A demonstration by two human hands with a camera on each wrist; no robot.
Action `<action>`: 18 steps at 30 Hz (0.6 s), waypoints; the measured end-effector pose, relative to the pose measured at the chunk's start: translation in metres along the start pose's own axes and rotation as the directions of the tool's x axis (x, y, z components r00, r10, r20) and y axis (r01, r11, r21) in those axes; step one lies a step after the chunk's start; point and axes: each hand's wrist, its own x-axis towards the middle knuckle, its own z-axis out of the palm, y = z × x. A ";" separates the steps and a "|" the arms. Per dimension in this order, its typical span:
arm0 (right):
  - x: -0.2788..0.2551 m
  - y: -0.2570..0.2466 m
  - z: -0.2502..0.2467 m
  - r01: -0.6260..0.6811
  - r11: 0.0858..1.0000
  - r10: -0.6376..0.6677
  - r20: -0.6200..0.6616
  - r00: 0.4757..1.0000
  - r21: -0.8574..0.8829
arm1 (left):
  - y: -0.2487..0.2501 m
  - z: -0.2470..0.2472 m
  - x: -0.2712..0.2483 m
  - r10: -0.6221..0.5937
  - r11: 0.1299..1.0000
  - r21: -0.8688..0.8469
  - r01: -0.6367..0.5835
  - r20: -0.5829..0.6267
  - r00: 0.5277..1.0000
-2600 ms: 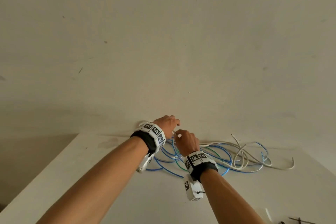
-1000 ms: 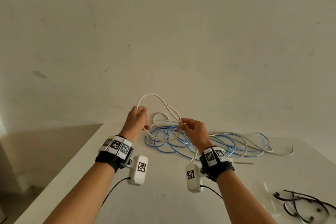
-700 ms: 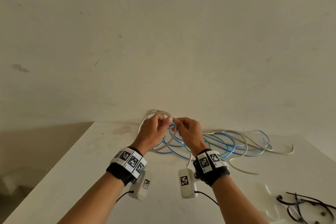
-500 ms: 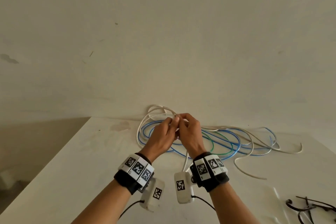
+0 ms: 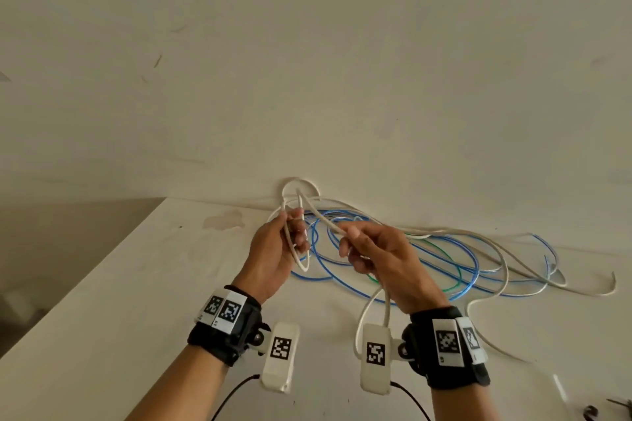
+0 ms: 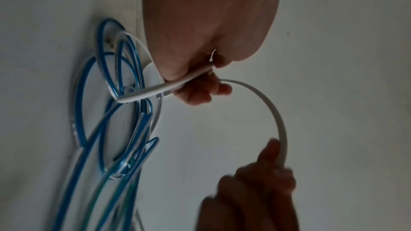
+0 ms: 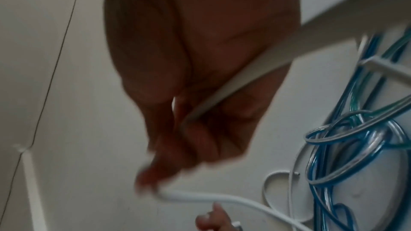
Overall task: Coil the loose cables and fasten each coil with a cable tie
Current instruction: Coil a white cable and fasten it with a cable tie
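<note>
A white cable (image 5: pixel 321 215) is lifted above the table (image 5: pixel 136 284) and held in both hands. My left hand (image 5: pixel 293 237) grips a small bundle of its loops, which stand upright in my fist. To the right, my right hand (image 5: pixel 349 246) is curled round the same cable, which trails down past my wrist. In the left wrist view the white cable (image 6: pixel 275 111) arcs from my left hand (image 6: pixel 200 87) to my right hand (image 6: pixel 262 182). In the right wrist view, blurred, my right hand (image 7: pixel 189 138) is closed round the cable (image 7: pixel 255 66).
Blue cables (image 5: pixel 444 260) and a green one (image 5: pixel 441 249) lie tangled with loose white cable on the table behind my hands, against the wall. Small dark items (image 5: pixel 595 413) and a thin white strip (image 5: pixel 559 390) lie at the bottom right. The table's left edge drops off.
Half a second ago my hands were pressed together over the cable. They have since drawn apart, the right one moving right along the cable, while the left one keeps its loops.
</note>
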 end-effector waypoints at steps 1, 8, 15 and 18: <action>-0.001 0.001 -0.001 -0.032 0.999 0.033 0.083 0.996 -0.014 | 0.001 -0.001 0.003 -0.028 0.999 -0.043 0.029 0.027 0.999; -0.002 0.018 -0.004 -0.178 0.737 0.372 0.171 0.913 -0.652 | 0.018 -0.021 0.006 -0.132 0.905 -0.371 0.206 0.217 0.967; -0.003 0.018 0.009 -0.191 0.301 -0.005 -0.201 0.979 -0.934 | 0.011 -0.006 -0.002 0.001 1.000 -0.015 0.001 0.156 0.988; 0.003 0.010 0.032 -0.053 0.776 -0.176 -0.298 0.938 -0.628 | 0.005 0.012 -0.016 0.051 0.983 0.162 -0.090 0.230 0.972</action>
